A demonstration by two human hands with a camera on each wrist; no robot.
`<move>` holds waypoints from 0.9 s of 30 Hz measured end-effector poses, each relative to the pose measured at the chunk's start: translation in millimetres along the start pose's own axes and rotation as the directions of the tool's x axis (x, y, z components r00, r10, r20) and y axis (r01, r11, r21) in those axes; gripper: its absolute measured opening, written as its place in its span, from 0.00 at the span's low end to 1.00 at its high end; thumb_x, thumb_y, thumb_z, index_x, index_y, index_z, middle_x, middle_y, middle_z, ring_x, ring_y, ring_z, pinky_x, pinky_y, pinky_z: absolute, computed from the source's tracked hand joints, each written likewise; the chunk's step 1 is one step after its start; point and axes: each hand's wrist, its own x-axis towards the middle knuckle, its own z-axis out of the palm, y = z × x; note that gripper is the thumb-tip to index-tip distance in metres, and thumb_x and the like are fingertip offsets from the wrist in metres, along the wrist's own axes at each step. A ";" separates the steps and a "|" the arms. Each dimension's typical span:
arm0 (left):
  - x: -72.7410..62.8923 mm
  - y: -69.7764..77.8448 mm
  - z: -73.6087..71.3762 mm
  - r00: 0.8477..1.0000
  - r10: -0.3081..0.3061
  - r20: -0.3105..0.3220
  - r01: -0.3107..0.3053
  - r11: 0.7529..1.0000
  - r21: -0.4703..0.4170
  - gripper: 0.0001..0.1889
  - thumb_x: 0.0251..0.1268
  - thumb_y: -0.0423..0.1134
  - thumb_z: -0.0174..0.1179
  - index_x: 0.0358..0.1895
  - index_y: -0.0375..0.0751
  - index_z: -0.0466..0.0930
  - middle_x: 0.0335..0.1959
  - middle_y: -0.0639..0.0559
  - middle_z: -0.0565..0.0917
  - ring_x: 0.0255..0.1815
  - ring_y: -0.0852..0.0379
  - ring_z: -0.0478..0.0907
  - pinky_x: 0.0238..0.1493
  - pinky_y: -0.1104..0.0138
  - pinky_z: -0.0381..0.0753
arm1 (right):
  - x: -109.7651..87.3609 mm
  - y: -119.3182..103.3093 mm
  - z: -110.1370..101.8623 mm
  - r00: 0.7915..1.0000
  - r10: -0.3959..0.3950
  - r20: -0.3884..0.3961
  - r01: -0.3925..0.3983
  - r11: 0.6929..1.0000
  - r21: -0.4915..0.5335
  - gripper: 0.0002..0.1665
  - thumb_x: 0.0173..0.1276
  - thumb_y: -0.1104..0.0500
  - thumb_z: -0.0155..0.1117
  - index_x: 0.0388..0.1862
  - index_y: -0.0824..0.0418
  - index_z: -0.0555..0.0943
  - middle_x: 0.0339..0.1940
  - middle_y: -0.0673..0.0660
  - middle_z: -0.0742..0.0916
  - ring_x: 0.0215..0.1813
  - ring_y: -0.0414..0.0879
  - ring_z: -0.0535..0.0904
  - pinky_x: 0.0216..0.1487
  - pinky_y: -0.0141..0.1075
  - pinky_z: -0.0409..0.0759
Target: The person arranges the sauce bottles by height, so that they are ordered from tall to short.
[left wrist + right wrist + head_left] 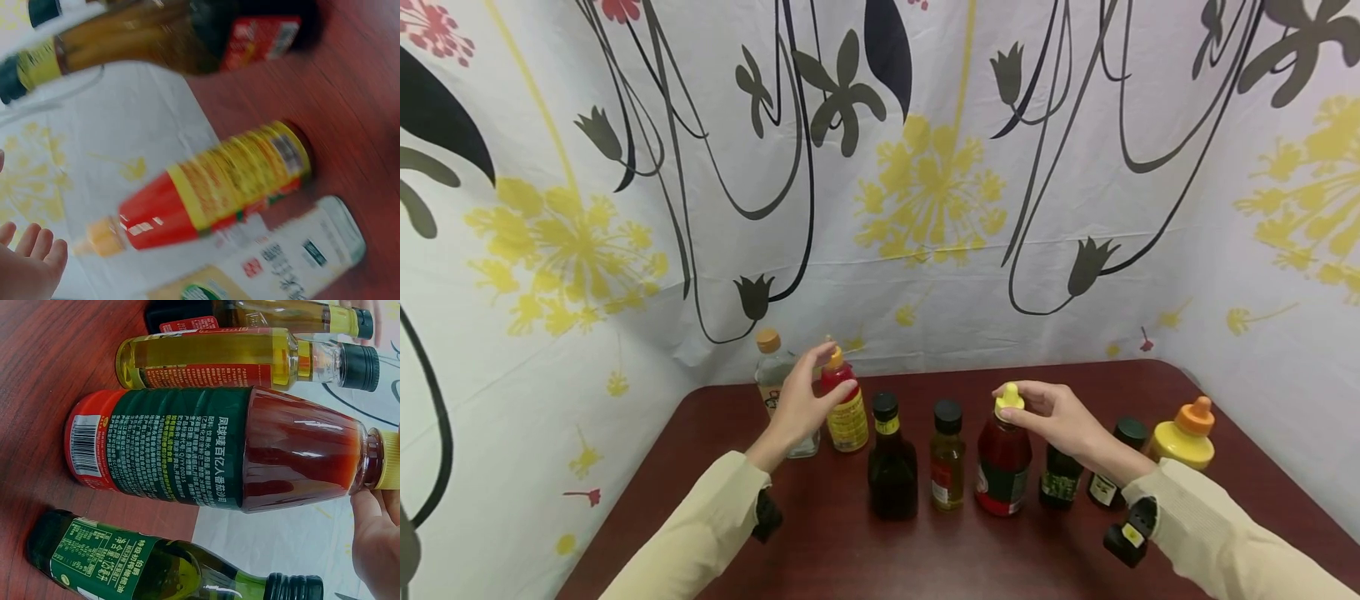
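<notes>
Fingertips and thumb of my right hand (1063,417) pinch the yellow cap (1010,398) of a red ketchup bottle (1003,458), which stands upright on the table. The right wrist view shows its dark green label (187,450) and the fingers at its neck. My left hand (805,408) is raised, thumb and fingers spread, beside a red squeeze bottle (847,417) with a yellow label and orange nozzle. In the left wrist view the left fingers (40,244) are apart from that bottle's nozzle (100,237). Behind the left hand stands a clear bottle (775,371) with a tan cap.
Between the hands stand a dark bottle (892,479) and a smaller oil bottle (947,458). Right of the ketchup are a green bottle (1060,482), another dark-capped bottle (1105,490) and a yellow squeeze bottle (1180,446). Patterned cloth (925,325) hangs behind the dark red table (820,550).
</notes>
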 end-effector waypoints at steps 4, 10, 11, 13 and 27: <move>-3.3 14.2 5.6 0.998 0.063 0.030 -0.062 0.997 -0.054 0.27 0.56 0.42 0.60 0.60 0.43 0.64 0.57 0.48 0.69 0.57 0.52 0.65 0.56 0.55 0.65 | -0.1 0.0 -0.4 1.000 -0.006 0.000 0.006 1.000 0.002 0.20 0.62 0.56 0.59 0.50 0.64 0.74 0.47 0.62 0.78 0.45 0.42 0.77 0.40 0.34 0.77; -11.8 24.0 19.1 0.984 0.114 0.136 -0.107 0.993 -0.059 0.26 0.56 0.43 0.60 0.59 0.45 0.66 0.55 0.52 0.71 0.56 0.55 0.67 0.55 0.58 0.67 | 0.1 -0.3 0.0 1.000 -0.005 -0.004 0.005 1.000 -0.004 0.20 0.61 0.56 0.59 0.50 0.64 0.74 0.47 0.62 0.78 0.45 0.42 0.77 0.40 0.34 0.77; -13.2 24.1 21.5 0.980 0.123 0.156 -0.114 0.991 -0.065 0.25 0.56 0.43 0.60 0.58 0.45 0.66 0.55 0.52 0.72 0.55 0.56 0.68 0.55 0.58 0.67 | 0.1 -0.3 0.2 1.000 -0.003 -0.005 0.003 1.000 -0.006 0.20 0.61 0.56 0.59 0.50 0.64 0.74 0.47 0.62 0.78 0.44 0.42 0.77 0.40 0.34 0.77; -15.5 23.9 26.0 0.974 0.123 0.192 -0.113 0.991 -0.066 0.25 0.56 0.43 0.60 0.58 0.45 0.66 0.54 0.53 0.72 0.55 0.58 0.68 0.55 0.59 0.67 | 0.3 -0.2 0.6 1.000 -0.001 -0.006 0.001 1.000 -0.010 0.20 0.61 0.56 0.59 0.50 0.64 0.74 0.47 0.62 0.78 0.45 0.42 0.77 0.39 0.34 0.77; -23.9 27.7 46.9 0.979 0.072 0.191 -0.042 0.987 -0.156 0.23 0.55 0.33 0.61 0.56 0.41 0.68 0.47 0.44 0.77 0.38 0.53 0.74 0.38 0.61 0.75 | -0.9 0.9 0.1 0.999 -0.035 0.001 0.035 0.999 -0.025 0.20 0.63 0.57 0.58 0.52 0.65 0.73 0.49 0.63 0.77 0.48 0.39 0.76 0.40 0.33 0.77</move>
